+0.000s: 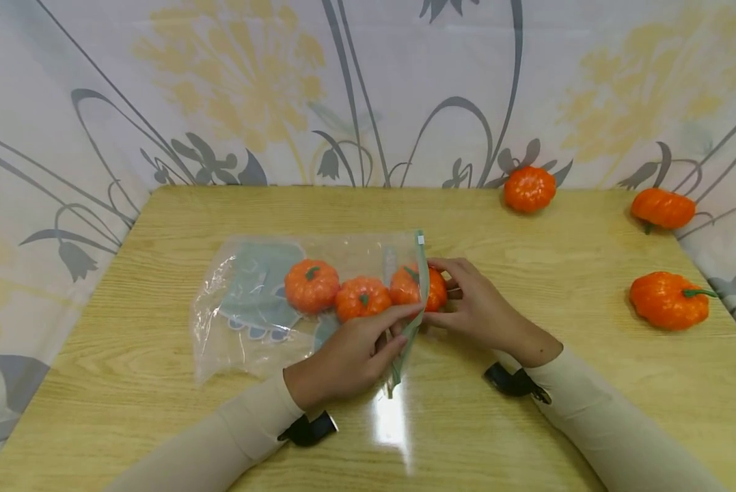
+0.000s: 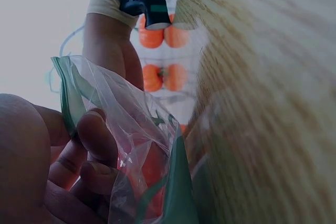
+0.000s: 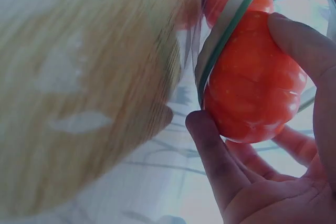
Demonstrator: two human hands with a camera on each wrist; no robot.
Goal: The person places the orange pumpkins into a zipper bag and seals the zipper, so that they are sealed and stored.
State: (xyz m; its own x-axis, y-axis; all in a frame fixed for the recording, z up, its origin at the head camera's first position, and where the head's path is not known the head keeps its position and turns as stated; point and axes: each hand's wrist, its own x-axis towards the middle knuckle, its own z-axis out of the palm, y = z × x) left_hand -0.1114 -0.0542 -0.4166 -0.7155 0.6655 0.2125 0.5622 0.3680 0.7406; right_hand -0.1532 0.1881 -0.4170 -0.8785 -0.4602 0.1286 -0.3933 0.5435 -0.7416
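A clear zip bag (image 1: 210, 342) with a green printed pattern lies flat, its green-edged mouth toward the right. Inside it are two small orange pumpkins, a left one (image 1: 311, 287) and a middle one (image 1: 363, 301). A third pumpkin (image 1: 437, 290) straddles the mouth, partly under the clear plastic. My right hand (image 1: 475, 301) grips this pumpkin from the right, thumb on one side and fingers on the other, as the right wrist view shows. With thumb and fingers, my left hand (image 1: 355, 355) pinches the near part of the bag's green rim (image 2: 68, 95).
Three more orange pumpkins are on the wooden table (image 1: 527, 273): one at the back edge (image 1: 529, 189), one at the back right corner (image 1: 663, 208) and one at the right (image 1: 669, 301). Patterned cloth (image 1: 392, 89) hangs behind the table.
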